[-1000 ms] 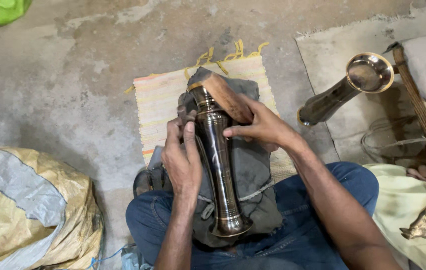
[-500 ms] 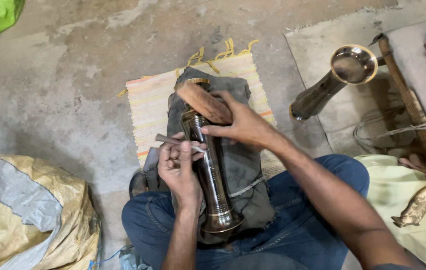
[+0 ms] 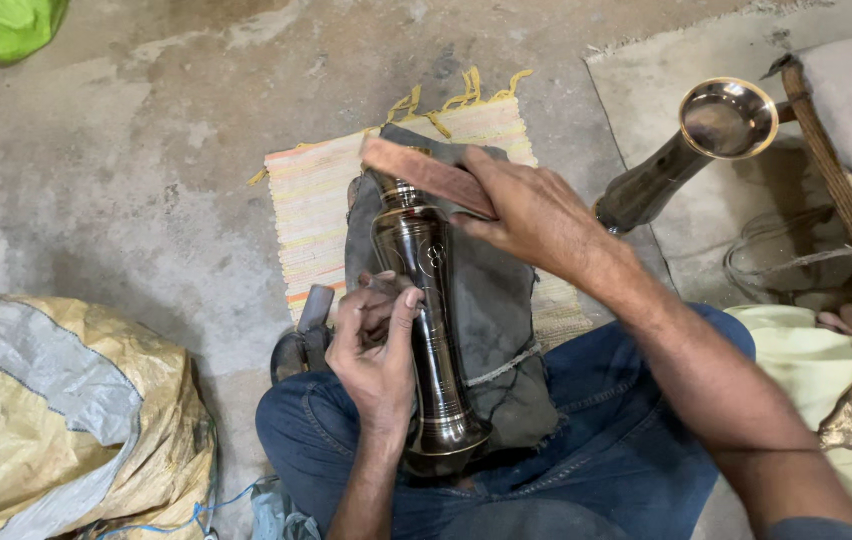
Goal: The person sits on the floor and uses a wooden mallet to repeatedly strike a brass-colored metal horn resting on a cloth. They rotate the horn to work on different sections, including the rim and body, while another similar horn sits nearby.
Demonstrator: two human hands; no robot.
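floor: bare concrete [image 3: 146,170] | mat [image 3: 321,215] striped, yellow fringe, centre | sack [image 3: 56,400] yellowish, crumpled, lower left | green bag [image 3: 6,25] top-left corner (mostly cropped) | second brass vase [image 3: 686,150] lying right, near wooden frame [image 3: 836,170]

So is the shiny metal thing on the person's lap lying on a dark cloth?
Yes, the long brass piece rests on a dark grey cloth spread over the lap, with the left hand against its side.

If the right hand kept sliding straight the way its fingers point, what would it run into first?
The right hand points up-left along the reddish block it presses onto the metal vase. Past the block, likely only the striped mat, then bare concrete floor; depth is uncertain.
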